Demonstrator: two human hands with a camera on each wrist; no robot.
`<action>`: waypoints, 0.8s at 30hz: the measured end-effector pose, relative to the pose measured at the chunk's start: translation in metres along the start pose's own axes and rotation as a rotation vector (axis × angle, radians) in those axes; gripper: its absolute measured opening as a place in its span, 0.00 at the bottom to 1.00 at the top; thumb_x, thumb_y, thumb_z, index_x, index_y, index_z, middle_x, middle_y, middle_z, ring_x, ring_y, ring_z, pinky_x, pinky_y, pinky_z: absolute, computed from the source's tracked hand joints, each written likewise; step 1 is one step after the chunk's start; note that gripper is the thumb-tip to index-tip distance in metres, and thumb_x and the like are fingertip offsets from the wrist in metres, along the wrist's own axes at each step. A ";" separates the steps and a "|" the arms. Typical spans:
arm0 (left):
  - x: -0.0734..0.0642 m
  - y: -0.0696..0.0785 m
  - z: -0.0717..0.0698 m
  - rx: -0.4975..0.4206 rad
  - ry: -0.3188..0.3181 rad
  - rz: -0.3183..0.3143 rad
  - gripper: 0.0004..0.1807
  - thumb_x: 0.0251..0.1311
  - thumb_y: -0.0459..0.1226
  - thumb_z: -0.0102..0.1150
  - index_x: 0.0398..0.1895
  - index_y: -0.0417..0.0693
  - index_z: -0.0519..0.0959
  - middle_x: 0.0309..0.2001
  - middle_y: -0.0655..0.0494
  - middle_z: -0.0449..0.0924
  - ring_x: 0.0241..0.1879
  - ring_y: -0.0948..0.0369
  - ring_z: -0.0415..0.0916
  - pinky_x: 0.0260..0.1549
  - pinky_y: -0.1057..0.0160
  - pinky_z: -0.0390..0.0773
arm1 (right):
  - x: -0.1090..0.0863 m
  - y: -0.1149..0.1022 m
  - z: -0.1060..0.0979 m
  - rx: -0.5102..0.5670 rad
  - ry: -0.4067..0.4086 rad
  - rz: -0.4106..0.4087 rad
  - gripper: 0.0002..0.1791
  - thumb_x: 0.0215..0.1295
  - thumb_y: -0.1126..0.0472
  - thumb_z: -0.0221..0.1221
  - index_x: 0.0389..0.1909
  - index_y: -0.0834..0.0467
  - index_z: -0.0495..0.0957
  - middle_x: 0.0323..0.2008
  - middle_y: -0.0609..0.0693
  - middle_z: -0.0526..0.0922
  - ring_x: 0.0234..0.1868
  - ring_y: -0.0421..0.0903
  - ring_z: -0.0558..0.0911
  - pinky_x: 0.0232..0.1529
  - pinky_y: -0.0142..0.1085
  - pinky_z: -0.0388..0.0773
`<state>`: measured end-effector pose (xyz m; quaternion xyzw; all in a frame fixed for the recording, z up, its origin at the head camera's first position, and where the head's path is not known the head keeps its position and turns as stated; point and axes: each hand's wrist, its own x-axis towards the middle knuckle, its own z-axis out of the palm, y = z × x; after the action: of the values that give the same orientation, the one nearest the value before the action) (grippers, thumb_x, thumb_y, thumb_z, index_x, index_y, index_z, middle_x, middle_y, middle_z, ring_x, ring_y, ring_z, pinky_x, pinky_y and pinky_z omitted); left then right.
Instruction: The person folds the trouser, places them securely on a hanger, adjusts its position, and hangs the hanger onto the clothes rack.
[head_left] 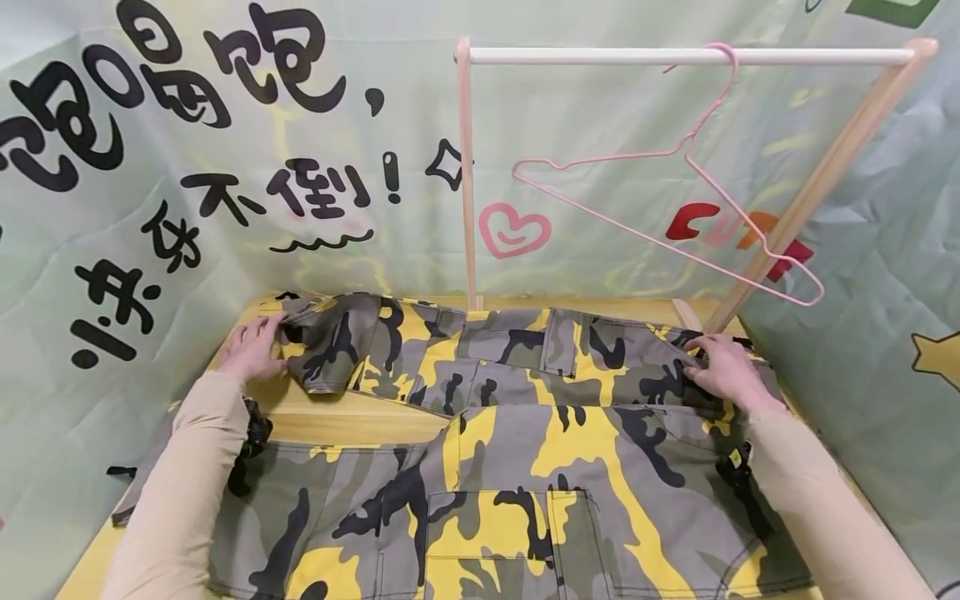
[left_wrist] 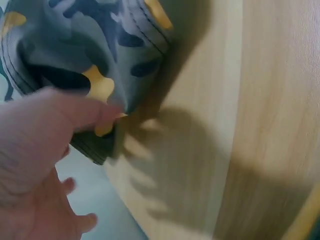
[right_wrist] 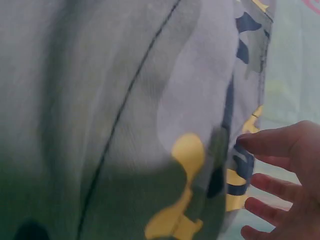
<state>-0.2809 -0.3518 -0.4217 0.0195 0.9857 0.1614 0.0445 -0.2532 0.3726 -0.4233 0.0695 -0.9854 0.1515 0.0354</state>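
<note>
A grey, yellow and black camouflage garment (head_left: 600, 467) lies spread over the wooden table (head_left: 352, 417), with stitched pocket panels on its front. Its far part stretches across the table's back, and the near part overlaps it. My left hand (head_left: 253, 348) pinches the far part's left corner, which lifts in a fold; the left wrist view shows the thumb on the cloth (left_wrist: 95, 60) and other fingers spread below. At the far right, my right hand (head_left: 727, 371) pinches the garment's edge, thumb (right_wrist: 265, 142) over the cloth and the remaining fingers loosely extended.
Behind the garment stands a pink rack with a white rail (head_left: 600, 56). A pink hanger (head_left: 688, 140) hangs from it, tilted. Printed fabric walls (head_left: 300, 267) enclose the back and sides. Dark devices (head_left: 255, 427) sit at both wrists.
</note>
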 end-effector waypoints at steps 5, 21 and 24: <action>0.009 0.001 0.013 0.049 0.149 0.007 0.23 0.64 0.34 0.55 0.63 0.43 0.69 0.78 0.32 0.42 0.76 0.28 0.30 0.65 0.18 0.36 | 0.009 0.003 0.011 -0.041 -0.079 -0.033 0.29 0.61 0.61 0.64 0.58 0.75 0.70 0.57 0.81 0.70 0.58 0.80 0.68 0.59 0.70 0.63; 0.009 0.041 -0.117 0.396 0.769 0.452 0.13 0.65 0.36 0.63 0.51 0.48 0.79 0.41 0.42 0.81 0.34 0.41 0.75 0.29 0.45 0.74 | 0.007 0.006 0.019 -0.050 -0.249 -0.011 0.31 0.65 0.60 0.60 0.63 0.76 0.67 0.63 0.84 0.61 0.66 0.79 0.58 0.65 0.70 0.52; 0.011 0.040 -0.122 0.572 0.637 0.396 0.24 0.60 0.29 0.61 0.60 0.49 0.71 0.54 0.39 0.73 0.54 0.39 0.69 0.55 0.40 0.69 | 0.006 0.006 0.020 -0.039 -0.259 -0.004 0.31 0.66 0.60 0.60 0.64 0.75 0.66 0.65 0.84 0.59 0.66 0.81 0.56 0.65 0.72 0.51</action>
<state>-0.3019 -0.3518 -0.2945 0.1682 0.9325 -0.1132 -0.2989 -0.2609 0.3716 -0.4435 0.0899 -0.9843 0.1219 -0.0907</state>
